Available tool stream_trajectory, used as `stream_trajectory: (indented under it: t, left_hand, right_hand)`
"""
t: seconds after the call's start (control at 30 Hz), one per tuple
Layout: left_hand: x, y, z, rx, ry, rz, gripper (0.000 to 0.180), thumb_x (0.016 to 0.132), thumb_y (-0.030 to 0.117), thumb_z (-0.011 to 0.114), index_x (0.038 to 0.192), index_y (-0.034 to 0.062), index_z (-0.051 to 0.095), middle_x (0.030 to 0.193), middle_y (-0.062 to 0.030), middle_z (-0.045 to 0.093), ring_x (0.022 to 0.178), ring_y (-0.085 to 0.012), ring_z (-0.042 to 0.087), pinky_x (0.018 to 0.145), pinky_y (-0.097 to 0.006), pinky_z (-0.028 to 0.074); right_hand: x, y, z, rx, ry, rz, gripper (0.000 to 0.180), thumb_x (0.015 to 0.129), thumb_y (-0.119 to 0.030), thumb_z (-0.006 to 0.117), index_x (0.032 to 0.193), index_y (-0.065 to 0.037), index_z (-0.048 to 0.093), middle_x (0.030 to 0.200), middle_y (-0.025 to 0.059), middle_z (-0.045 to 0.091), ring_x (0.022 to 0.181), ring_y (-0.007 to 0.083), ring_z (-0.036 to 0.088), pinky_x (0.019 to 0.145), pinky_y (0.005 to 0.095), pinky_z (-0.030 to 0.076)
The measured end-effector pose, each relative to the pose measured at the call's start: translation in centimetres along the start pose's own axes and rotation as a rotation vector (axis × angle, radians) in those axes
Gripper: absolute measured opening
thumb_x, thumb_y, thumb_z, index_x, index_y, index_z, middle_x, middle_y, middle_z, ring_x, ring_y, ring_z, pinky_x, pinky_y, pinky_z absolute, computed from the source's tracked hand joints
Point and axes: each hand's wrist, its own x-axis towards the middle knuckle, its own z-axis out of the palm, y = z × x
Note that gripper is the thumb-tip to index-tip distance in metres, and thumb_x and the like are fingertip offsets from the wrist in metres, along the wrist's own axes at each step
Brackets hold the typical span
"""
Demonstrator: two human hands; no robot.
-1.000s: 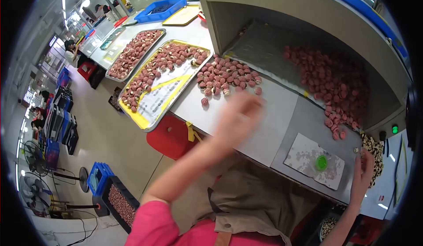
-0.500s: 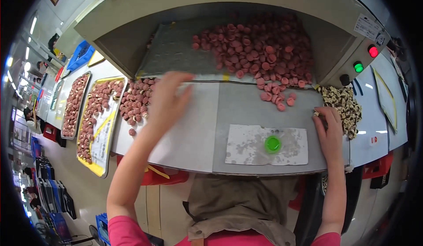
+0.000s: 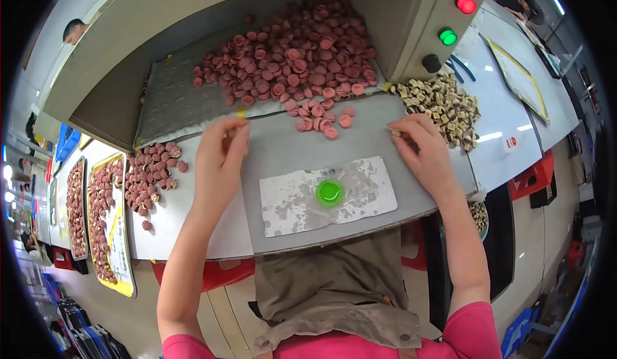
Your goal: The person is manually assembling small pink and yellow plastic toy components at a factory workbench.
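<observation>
My left hand (image 3: 220, 156) hovers over the left of the work surface, below the grey mat. Its fingers are loosely bent, thumb slightly apart from them, with nothing visible between. My right hand (image 3: 422, 152) pinches a small cream-and-brown block (image 3: 394, 132) beside a pile of similar blocks (image 3: 443, 105). Between the hands, several pink ridged cup-shaped shells (image 3: 330, 133) lie loose in front of a large heap of pink shells (image 3: 295, 63) under the machine hood. Closer to me, a round bright green pot (image 3: 330, 193) sits on a stained white sheet (image 3: 283, 211).
Pink pieces with pale filling (image 3: 144, 179) lie at the left, beside a yellow-edged tray (image 3: 120, 243) and a narrower tray (image 3: 78, 253) of them. The machine hood (image 3: 212, 12) arches above. Blue-handled pliers (image 3: 461, 70) lie at the right. Other people are in the background.
My left hand has drawn back slightly and its fingers have curled in. My right hand stays by the block pile, now with a block at its fingertips. The view has swung right.
</observation>
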Motion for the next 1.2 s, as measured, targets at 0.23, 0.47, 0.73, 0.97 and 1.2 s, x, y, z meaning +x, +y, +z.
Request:
stream_trajectory:
  t: [0.23, 0.47, 0.73, 0.97, 1.2]
  left_hand:
    - [-4.9, 4.2, -0.2, -1.064, -0.123, -0.712, 0.024, 0.096, 0.020, 0.053, 0.112, 0.0023, 0.057, 0.097, 0.0004, 0.058, 0.083, -0.0079, 0.054, 0.070, -0.023, 0.045]
    - [-6.9, 5.4, 0.6, -1.487, -0.122, -0.757, 0.033, 0.096, 0.016, 0.052, 0.126, 0.0030, 0.049, 0.103, -0.0024, 0.059, 0.091, -0.0096, 0.056, 0.076, -0.022, 0.047]
    - [-7.9, 4.2, 1.4, -1.790, -0.134, -0.768, 0.034, 0.096, 0.017, 0.052, 0.127, 0.0044, 0.048, 0.105, -0.0034, 0.059, 0.092, -0.0112, 0.057, 0.078, -0.026, 0.048]
    - [-8.5, 3.7, 1.5, -1.815, -0.137, -0.745, 0.032, 0.095, 0.015, 0.052, 0.125, 0.0059, 0.048, 0.107, -0.0033, 0.060, 0.091, -0.0113, 0.057, 0.079, -0.026, 0.049]
    - [-8.4, 4.3, 1.3, -1.691, -0.150, -0.756, 0.030, 0.093, 0.013, 0.057, 0.121, 0.0068, 0.050, 0.109, -0.0024, 0.059, 0.093, -0.0107, 0.057, 0.080, -0.025, 0.048]
  right_hand:
    - [0.2, -0.3, -0.2, -0.048, -0.079, -0.069, 0.023, 0.083, -0.005, 0.063, 0.106, -0.005, 0.063, 0.097, 0.0086, 0.056, 0.085, 0.0228, 0.059, 0.074, 0.0315, 0.048]
    - [1.0, -2.7, -1.4, 0.028, -0.208, 0.094, 0.021, 0.084, -0.006, 0.062, 0.105, -0.003, 0.062, 0.096, 0.0109, 0.058, 0.085, 0.0261, 0.059, 0.075, 0.0322, 0.047]
    - [1.7, -3.4, -1.3, -0.190, -0.305, -0.019, 0.018, 0.086, -0.004, 0.057, 0.103, 0.000, 0.061, 0.094, 0.0128, 0.060, 0.085, 0.0273, 0.059, 0.075, 0.0333, 0.047]
    - [1.7, -4.9, -0.7, -0.254, -0.293, 0.014, 0.016, 0.086, -0.004, 0.056, 0.100, 0.001, 0.061, 0.093, 0.0137, 0.060, 0.083, 0.0287, 0.059, 0.075, 0.0335, 0.047]
    - [0.0, -11.8, 0.9, 0.052, -0.344, -0.060, 0.015, 0.083, -0.001, 0.059, 0.098, 0.000, 0.061, 0.090, 0.0130, 0.058, 0.082, 0.0290, 0.058, 0.073, 0.0343, 0.047]
